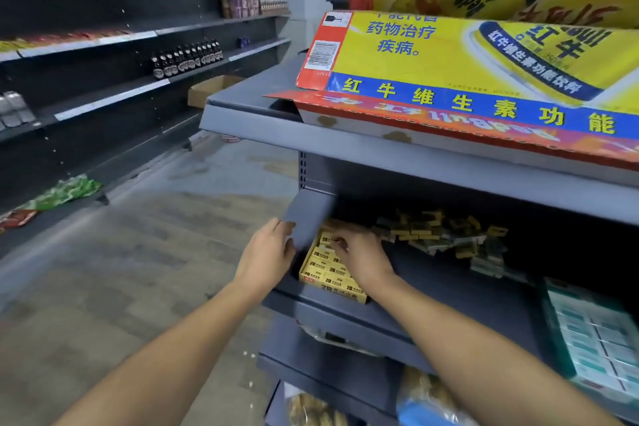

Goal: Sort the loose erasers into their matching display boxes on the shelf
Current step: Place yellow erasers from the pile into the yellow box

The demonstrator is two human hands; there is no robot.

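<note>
I have both hands low in the centre of the frame, at the left end of the grey shelf. My right hand reaches into the yellow display box, fingers curled down over the back rows of yellow erasers; they seem to pinch one eraser there, though I cannot tell for sure. My left hand sits just left of the box at the shelf's end panel, fingers bent against the panel's edge, and I cannot tell whether it grips anything. The box stands at the shelf's front left corner, packed with yellow erasers marked 2B. Behind and to the right, in the centre right of the frame, lies the pile of loose erasers, yellow and grey ones mixed. At the lower right edge sits a box of green and white packs. Above, a yellow drinks carton rests on the upper shelf. Dark bottles line the far shelves at upper left.
</note>
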